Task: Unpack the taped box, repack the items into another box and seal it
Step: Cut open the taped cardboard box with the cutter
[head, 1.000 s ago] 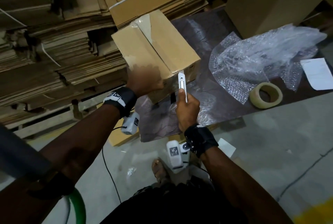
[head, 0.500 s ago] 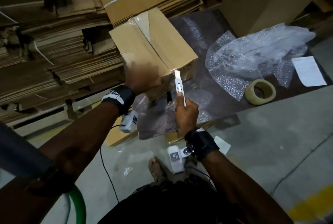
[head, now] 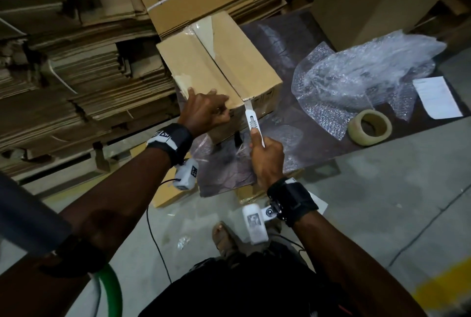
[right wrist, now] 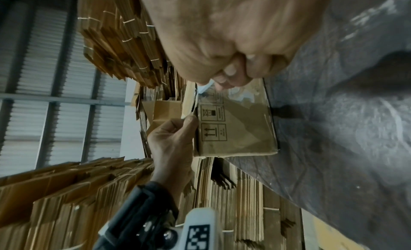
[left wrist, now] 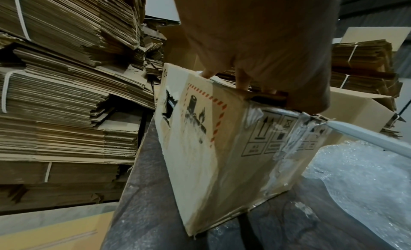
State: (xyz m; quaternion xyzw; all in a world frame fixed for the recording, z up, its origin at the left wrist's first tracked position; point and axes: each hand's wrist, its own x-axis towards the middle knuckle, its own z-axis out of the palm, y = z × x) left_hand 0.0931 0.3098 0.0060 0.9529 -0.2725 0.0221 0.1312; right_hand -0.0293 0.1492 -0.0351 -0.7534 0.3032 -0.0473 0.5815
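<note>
Since a second ago my left hand [head: 205, 110] has slid from lying flat over the top of the taped box [head: 219, 72] down to its near top edge, and the white cutter [head: 252, 119] has risen so its tip now meets the near end of the centre seam. I see the left hand's fingers curled over that edge, thumb on the box's front face, holding the box steady. My right hand [head: 267, 158] is wrapped around the cutter's handle, index finger laid along its back. The box sits on the dark table [head: 288, 36], at its left side, tape running along the top seam and partly peeled at the far end. To the right lie a heap of bubble wrap [head: 362, 74], a roll of tape [head: 369, 127] and a white sheet of paper [head: 435, 96]. A larger cardboard box [head: 377, 0] stands at the far right, and stacks of flattened cardboard [head: 76, 74] fill the left.
</note>
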